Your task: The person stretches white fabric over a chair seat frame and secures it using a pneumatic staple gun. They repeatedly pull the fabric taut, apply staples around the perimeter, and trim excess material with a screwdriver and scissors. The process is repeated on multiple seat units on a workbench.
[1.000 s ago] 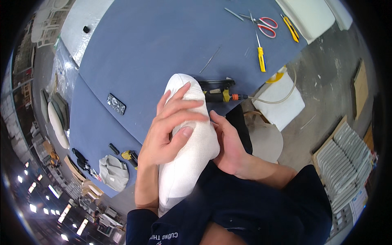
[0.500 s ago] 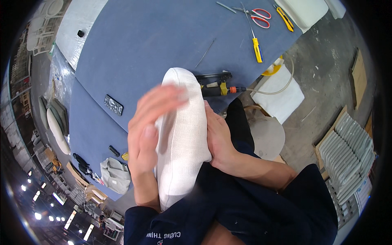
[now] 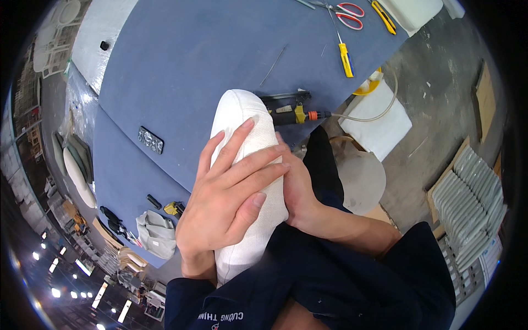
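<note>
A long off-white upholstered cushion [image 3: 236, 105] stands on edge close to my body, its seamed narrow side turned up. My left hand [image 3: 228, 190] lies across that side, fingers stretched and spread on the fabric. Against the cushion's right side rests my right hand [image 3: 297, 190], holding it; most of its fingers are hidden behind the cushion. Just beyond, a black and yellow pneumatic stapler [image 3: 286, 114] with an orange hose fitting lies on the blue-grey padded tabletop [image 3: 181, 71].
Toward the far right lie a yellow screwdriver [image 3: 345, 59], red-handled scissors [image 3: 349, 16] and a yellow utility knife [image 3: 383, 17]. A phone [image 3: 150, 139] and a grey fabric pouch [image 3: 156, 235] are at left. Beside the table stands a round stool [image 3: 360, 184]; wrapped panels [image 3: 470, 203] are stacked right.
My left hand, blurred above the cushion before, has come down flat onto its upper side. My right hand stays at the cushion's side. The view has shifted slightly.
</note>
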### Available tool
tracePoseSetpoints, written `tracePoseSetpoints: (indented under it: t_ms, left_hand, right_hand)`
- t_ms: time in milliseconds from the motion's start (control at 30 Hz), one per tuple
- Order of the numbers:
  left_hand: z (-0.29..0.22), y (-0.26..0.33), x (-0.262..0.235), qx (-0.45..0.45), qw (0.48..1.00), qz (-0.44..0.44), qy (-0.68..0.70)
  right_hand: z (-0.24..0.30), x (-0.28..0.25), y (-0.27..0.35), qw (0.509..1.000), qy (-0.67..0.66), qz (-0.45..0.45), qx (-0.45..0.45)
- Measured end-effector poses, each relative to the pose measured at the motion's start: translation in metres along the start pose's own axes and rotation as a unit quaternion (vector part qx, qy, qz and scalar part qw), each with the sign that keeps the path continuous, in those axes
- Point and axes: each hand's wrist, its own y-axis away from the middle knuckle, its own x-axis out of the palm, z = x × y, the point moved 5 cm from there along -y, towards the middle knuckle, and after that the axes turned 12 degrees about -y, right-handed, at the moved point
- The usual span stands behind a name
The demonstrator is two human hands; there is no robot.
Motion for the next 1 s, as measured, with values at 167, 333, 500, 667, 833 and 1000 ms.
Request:
tracePoseSetpoints:
  t_ms: [167,333,500,667,833,1000]
  left_hand:
    - [-0.026,-0.002,-0.003,-0.018,0.995,0.025,-0.091]
    - [-0.055,0.014,-0.002,0.126,0.982,0.097,0.097]
    - [-0.005,0.035,-0.036,-0.032,0.968,-0.16,0.188]
    - [0.053,0.013,-0.023,-0.219,0.96,-0.125,0.121]
    - [0.04,-0.008,-0.015,-0.159,0.979,0.025,0.127]
    - [0.04,0.001,-0.055,-0.19,0.974,0.116,-0.036]
  right_hand:
    - [0.007,-0.002,0.001,0.986,0.093,-0.017,-0.137]
    - [0.002,-0.009,-0.009,0.989,0.084,-0.025,-0.117]
    - [-0.007,-0.017,-0.02,0.998,0.001,0.032,-0.062]
    - [-0.012,-0.009,-0.02,0.998,0.008,0.027,-0.05]
    - [-0.022,0.0,-0.029,0.997,-0.014,0.017,-0.073]
    - [-0.039,0.046,-0.042,0.994,-0.03,-0.06,-0.089]
